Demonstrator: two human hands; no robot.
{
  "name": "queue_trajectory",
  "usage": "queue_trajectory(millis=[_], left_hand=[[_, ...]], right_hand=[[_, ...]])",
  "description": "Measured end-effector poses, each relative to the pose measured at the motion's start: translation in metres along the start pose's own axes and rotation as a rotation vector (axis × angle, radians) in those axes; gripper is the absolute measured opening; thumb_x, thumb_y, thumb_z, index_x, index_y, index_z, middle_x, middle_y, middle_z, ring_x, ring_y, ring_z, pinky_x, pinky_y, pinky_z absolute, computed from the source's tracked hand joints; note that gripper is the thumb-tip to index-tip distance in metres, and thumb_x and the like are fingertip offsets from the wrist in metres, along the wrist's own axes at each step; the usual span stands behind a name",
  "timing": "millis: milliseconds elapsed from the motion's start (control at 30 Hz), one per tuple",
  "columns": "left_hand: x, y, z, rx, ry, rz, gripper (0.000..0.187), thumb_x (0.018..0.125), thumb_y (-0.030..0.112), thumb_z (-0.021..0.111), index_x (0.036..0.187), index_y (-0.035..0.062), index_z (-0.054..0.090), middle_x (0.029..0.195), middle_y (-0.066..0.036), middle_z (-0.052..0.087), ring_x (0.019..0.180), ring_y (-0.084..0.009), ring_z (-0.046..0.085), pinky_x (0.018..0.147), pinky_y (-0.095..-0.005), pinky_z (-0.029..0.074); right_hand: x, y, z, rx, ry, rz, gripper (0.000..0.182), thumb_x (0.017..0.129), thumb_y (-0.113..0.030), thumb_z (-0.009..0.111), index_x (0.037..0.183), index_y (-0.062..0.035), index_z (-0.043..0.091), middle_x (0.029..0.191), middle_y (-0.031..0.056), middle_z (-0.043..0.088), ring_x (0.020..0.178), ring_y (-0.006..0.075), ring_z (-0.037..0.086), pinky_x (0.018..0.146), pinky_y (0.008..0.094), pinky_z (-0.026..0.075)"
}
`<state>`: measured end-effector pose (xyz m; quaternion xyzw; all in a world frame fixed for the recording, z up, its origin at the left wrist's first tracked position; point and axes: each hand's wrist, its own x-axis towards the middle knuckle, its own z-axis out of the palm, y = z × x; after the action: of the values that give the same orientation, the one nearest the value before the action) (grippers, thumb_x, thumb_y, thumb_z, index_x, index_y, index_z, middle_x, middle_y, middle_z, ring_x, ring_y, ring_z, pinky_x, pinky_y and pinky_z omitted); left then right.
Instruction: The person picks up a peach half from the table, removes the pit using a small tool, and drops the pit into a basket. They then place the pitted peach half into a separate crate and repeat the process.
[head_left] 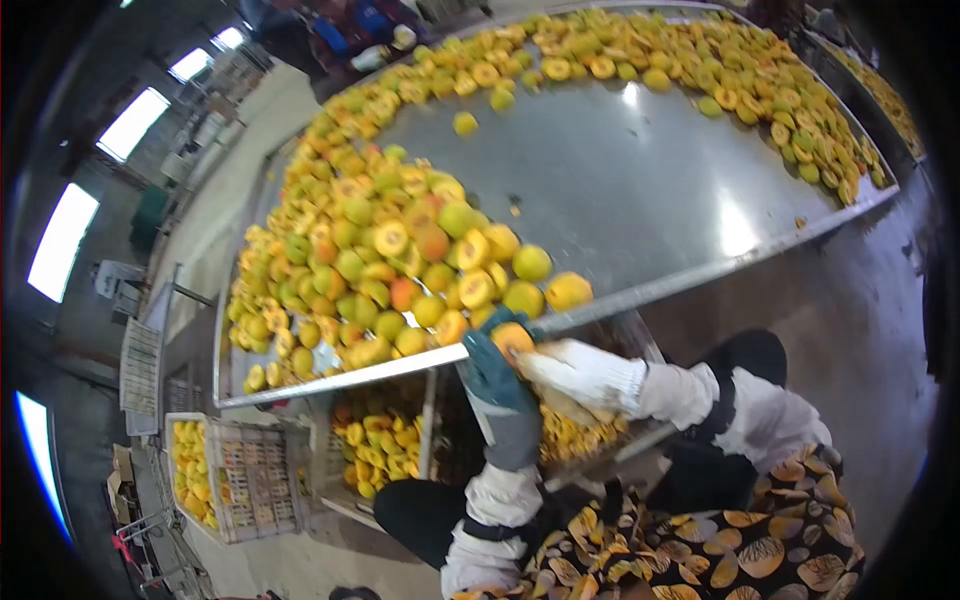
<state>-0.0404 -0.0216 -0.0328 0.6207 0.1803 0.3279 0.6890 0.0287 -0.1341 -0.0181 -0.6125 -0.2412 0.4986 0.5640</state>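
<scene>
At the near edge of a metal table (pixel 640 190), my left hand (pixel 497 378), in a teal and grey glove, is closed around a yellow-orange peach (pixel 512 340). Against the near side of that peach is my right hand (pixel 588 374) in a white glove. Its fingers are closed, and whatever they hold is hidden. A big heap of peaches (pixel 390 238), some whole and some cut in halves, lies on the table just beyond my left hand. One yellow peach (pixel 569 291) rests close to the rim near both hands.
More peach halves (pixel 600 45) line the table's far side. Below the rim are crates with cut fruit (pixel 380 447) and more pieces (pixel 580 437). A plastic crate of peaches (pixel 258 480) stands on the floor at left. Across the table is another person (pixel 355 30).
</scene>
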Motion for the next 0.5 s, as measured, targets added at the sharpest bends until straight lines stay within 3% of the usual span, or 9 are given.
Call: queue_trajectory(millis=[33, 100, 200, 300, 333, 433, 500], left_hand=[[-0.001, -0.006, -0.001, -0.105, 0.029, -0.074, 0.06, 0.106, 0.053, 0.038, 0.119, -0.0024, 0.06, 0.107, -0.013, 0.066, 0.1, -0.022, 0.063, 0.092, -0.0357, 0.051], [0.0, -0.001, 0.001, -0.155, 0.023, -0.084, 0.062, 0.105, 0.054, 0.04, 0.119, -0.0025, 0.06, 0.106, -0.013, 0.066, 0.098, -0.0215, 0.064, 0.091, -0.0356, 0.051], [0.001, 0.004, 0.003, -0.106, -0.014, -0.051, 0.061, 0.106, 0.053, 0.039, 0.117, -0.0028, 0.061, 0.101, -0.015, 0.068, 0.093, -0.0207, 0.065, 0.086, -0.034, 0.053], [0.002, 0.001, -0.003, -0.078, -0.069, -0.035, 0.056, 0.108, 0.047, 0.037, 0.117, -0.003, 0.061, 0.102, -0.013, 0.068, 0.093, -0.0184, 0.064, 0.085, -0.0318, 0.052], [0.002, 0.003, -0.005, -0.071, -0.094, -0.032, 0.054, 0.109, 0.044, 0.036, 0.117, -0.0031, 0.061, 0.103, -0.012, 0.068, 0.094, -0.0174, 0.063, 0.086, -0.0311, 0.052], [0.002, 0.016, -0.003, -0.032, -0.162, -0.118, 0.052, 0.109, 0.042, 0.036, 0.117, -0.003, 0.061, 0.103, -0.011, 0.068, 0.094, -0.0173, 0.063, 0.086, -0.0305, 0.052], [0.003, 0.009, -0.006, 0.036, -0.212, 0.019, 0.054, 0.109, 0.044, 0.037, 0.115, -0.0034, 0.061, 0.098, -0.013, 0.069, 0.088, -0.0181, 0.065, 0.083, -0.0313, 0.053]], right_hand=[[-0.003, -0.001, -0.002, 0.187, -0.087, 0.059, 0.054, 0.102, -0.051, 0.044, 0.082, -0.0028, 0.059, 0.05, 0.0061, 0.05, 0.033, 0.0176, 0.047, 0.032, 0.0314, 0.037], [-0.017, -0.029, -0.003, 0.034, -0.073, 0.12, 0.051, 0.102, -0.048, 0.045, 0.086, -0.001, 0.057, 0.052, 0.0035, 0.049, 0.036, 0.0174, 0.049, 0.035, 0.0313, 0.038], [-0.014, -0.019, 0.0, -0.057, -0.032, 0.039, 0.05, 0.102, -0.048, 0.046, 0.09, -0.0006, 0.057, 0.058, 0.0042, 0.052, 0.041, 0.0155, 0.052, 0.035, 0.0308, 0.037], [-0.012, -0.013, -0.018, 0.388, -0.301, 0.234, 0.05, 0.102, -0.05, 0.046, 0.089, -0.0023, 0.057, 0.057, 0.0031, 0.051, 0.041, 0.014, 0.051, 0.034, 0.0295, 0.037], [-0.015, -0.014, -0.015, 0.44, -0.311, 0.207, 0.05, 0.102, -0.052, 0.047, 0.089, -0.0045, 0.057, 0.054, 0.0005, 0.047, 0.039, 0.0119, 0.045, 0.034, 0.0277, 0.034], [-0.021, -0.016, -0.009, 0.058, -0.183, 0.095, 0.048, 0.101, -0.053, 0.048, 0.089, -0.0065, 0.056, 0.052, -0.0028, 0.041, 0.037, 0.01, 0.039, 0.033, 0.0264, 0.031], [-0.02, -0.014, -0.01, 0.324, -0.241, 0.237, 0.049, 0.101, -0.054, 0.048, 0.092, -0.0065, 0.055, 0.05, -0.0038, 0.041, 0.033, 0.0082, 0.039, 0.029, 0.0245, 0.033]])
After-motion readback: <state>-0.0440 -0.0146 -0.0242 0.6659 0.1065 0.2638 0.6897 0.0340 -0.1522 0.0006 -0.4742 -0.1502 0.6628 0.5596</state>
